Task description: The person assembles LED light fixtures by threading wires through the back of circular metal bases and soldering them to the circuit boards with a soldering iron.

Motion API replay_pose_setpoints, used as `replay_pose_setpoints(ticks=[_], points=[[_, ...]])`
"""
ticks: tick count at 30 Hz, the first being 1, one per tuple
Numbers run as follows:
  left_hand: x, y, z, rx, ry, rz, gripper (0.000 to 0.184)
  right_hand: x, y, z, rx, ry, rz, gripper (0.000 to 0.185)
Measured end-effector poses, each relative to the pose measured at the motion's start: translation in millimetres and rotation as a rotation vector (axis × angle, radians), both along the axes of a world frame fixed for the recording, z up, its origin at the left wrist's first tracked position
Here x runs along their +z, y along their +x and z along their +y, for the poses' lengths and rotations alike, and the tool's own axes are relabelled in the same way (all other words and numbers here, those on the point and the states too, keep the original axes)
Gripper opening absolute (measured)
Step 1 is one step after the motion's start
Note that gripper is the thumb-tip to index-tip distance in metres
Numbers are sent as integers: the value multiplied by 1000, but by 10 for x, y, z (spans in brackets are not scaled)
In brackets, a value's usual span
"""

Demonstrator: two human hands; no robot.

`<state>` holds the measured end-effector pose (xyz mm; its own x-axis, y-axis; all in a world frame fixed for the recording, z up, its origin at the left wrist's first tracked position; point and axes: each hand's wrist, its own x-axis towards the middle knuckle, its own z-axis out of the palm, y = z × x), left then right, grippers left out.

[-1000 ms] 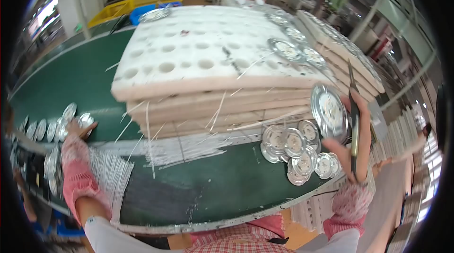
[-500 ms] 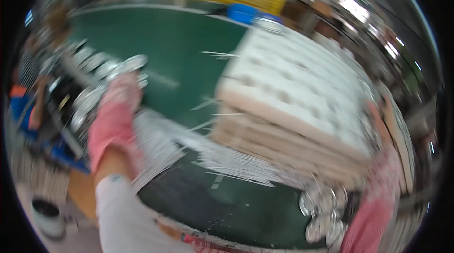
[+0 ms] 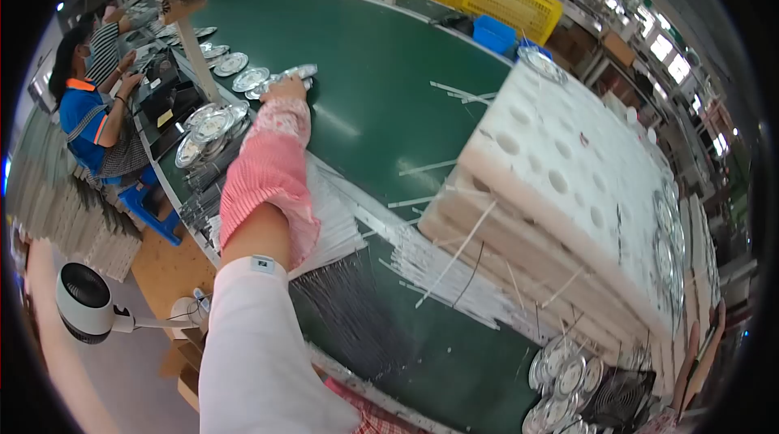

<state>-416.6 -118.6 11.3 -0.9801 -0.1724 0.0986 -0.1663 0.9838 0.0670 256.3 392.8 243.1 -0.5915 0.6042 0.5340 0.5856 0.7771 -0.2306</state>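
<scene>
My left hand (image 3: 286,88), in a pink oversleeve, reaches far out over the green table. Its fingers are closed on a shiny silver disc (image 3: 303,71) at the end of a row of similar discs (image 3: 232,64). Nearer, on the table's left side, lies a cluster of silver discs (image 3: 213,125). At the far lower right, my right hand (image 3: 703,351) is partly seen beside the stacked foam blocks (image 3: 560,142), its fingers stretched out and apart. Beneath it, a bit of the patterned sleeve shows. More silver discs (image 3: 568,375) lie by the foot of the stack.
White strips (image 3: 446,272) and dark strips (image 3: 349,312) lie on the green table (image 3: 341,36). A co-worker in blue (image 3: 85,117) sits at the left, another person behind. A white fan (image 3: 85,296) stands lower left. Yellow crates (image 3: 511,4) and a blue bin (image 3: 493,32) stand at the back.
The view has swung left and sharpened, so the scene sits further right. My left hand remains at the row's end disc. My right hand has dropped lower beside the foam stack.
</scene>
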Motion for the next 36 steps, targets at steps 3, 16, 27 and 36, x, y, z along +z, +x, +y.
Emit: replay_pose_setpoints(ticks=[3,16,27,36], points=[[157,-177,-112,-215,153,115,43,6,413,-199,-4,172,7,55],[1384,2868,90,-1262,577,716,69,41,1931,-1671,-243,182,-2,58],[-529,5558,2261,-1869,361,498,52,-1393,1552,-2337,-133,-165,165,68],[-50,5738,1909,-1698,562,358,35,-2216,807,-2447,-11,-307,276,45]])
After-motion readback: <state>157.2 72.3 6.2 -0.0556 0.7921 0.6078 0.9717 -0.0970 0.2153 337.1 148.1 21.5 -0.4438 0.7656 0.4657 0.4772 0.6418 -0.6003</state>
